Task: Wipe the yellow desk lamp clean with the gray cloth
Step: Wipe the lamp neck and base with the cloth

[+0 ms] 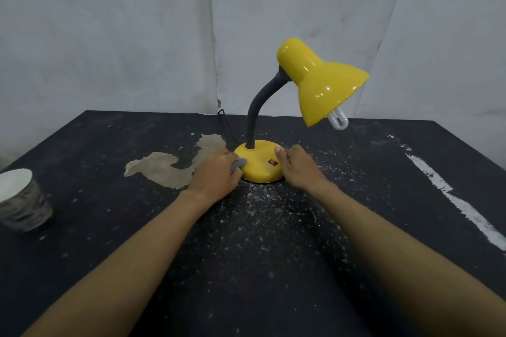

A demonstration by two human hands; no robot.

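The yellow desk lamp (323,79) stands on the black table, its shade tilted down to the right with a white bulb (339,118) showing. A grey flexible neck rises from its round yellow base (258,163), which carries a red switch (272,162). My left hand (216,172) is closed around the gray cloth (238,165), and the cloth is pressed against the left side of the base. Most of the cloth is hidden in my fist. My right hand (297,168) grips the right edge of the base, thumb on top.
A paper cup (23,200) stands near the table's left edge. A tan worn patch (169,167) lies left of the lamp. White dust specks cover the table (260,241) in front of the base. A black cord (226,123) runs behind the lamp. White streaks (451,194) mark the right side.
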